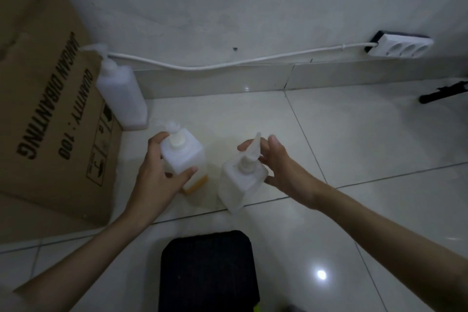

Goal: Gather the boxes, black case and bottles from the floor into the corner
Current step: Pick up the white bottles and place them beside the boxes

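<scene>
Two white pump bottles stand on the tiled floor in front of me. My left hand (157,172) grips the left bottle (183,157), which has an orange band at its base. The right bottle (240,182) leans a little. My right hand (276,164) is at its pump head, fingers curled around the nozzle and shoulder. A third white pump bottle (121,96) stands against the wall beside a big cardboard box (48,114) in the corner at the left. The black case (207,273) lies on the floor close to me, bottom centre.
A white power strip (400,47) rests on the skirting at the right, with its white cable (215,64) running along the wall toward the corner. A black object (443,92) pokes in at the right edge. Glossy tiles stretch to the right.
</scene>
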Demonstrator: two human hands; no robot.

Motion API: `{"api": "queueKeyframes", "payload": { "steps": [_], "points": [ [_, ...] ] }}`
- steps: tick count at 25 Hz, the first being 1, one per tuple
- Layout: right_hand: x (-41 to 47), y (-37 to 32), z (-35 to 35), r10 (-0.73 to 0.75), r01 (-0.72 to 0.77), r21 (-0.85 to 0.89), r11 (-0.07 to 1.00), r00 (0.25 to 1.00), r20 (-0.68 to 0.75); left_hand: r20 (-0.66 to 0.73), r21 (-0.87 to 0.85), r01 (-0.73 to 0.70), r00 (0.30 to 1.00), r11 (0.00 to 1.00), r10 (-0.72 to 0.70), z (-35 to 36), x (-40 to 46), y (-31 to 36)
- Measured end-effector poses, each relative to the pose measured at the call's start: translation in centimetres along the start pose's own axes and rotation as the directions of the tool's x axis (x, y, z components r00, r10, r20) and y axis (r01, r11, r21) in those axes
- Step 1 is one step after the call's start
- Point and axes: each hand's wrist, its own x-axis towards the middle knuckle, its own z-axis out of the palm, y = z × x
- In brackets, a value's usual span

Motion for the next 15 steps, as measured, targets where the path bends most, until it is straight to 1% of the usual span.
{"api": "queueKeyframes", "payload": {
  "steps": [2,4,5,7,9,11,15],
  "points": [
    [-0.2,1.4,0.7,-0.074,0.075,-0.066,0.995,0.997,0.011,-0.022,0.001,-0.009,1.0,1.0,0.009,0.0,0.1,0.2],
    [0.3,1.6,1.2,-0.138,0.142,-0.178,0.974,0.99,0.033,-0.062,0.017,0.005,0.998,1.0,-0.004,-0.2,0.7,0.4],
    [0.7,1.6,1.4,-0.157,0.161,-0.234,0.959,0.987,0.034,-0.088,0.031,0.024,0.996,0.999,-0.021,-0.4,1.2,0.5],
    [1.9,1.4,1.9,-0.184,0.181,-0.289,0.94,0.983,0.017,-0.149,0.097,0.063,0.988,0.993,-0.048,-1.5,2.8,0.5],
    [3.3,1.1,2.8,-0.2,0.188,-0.283,0.94,0.98,-0.013,-0.213,0.185,0.117,0.974,0.976,-0.077,-3.1,4.5,0.4],
    [4.7,0.5,3.9,-0.213,0.197,-0.259,0.946,0.976,-0.037,-0.25,0.212,0.156,0.963,0.965,-0.1,-4.6,5.7,0.1],
    [7.6,-0.2,6.1,-0.224,0.212,-0.214,0.953,0.974,-0.033,-0.265,0.195,0.125,0.962,0.973,-0.071,-5.8,6.3,-0.4]
  ]
}}
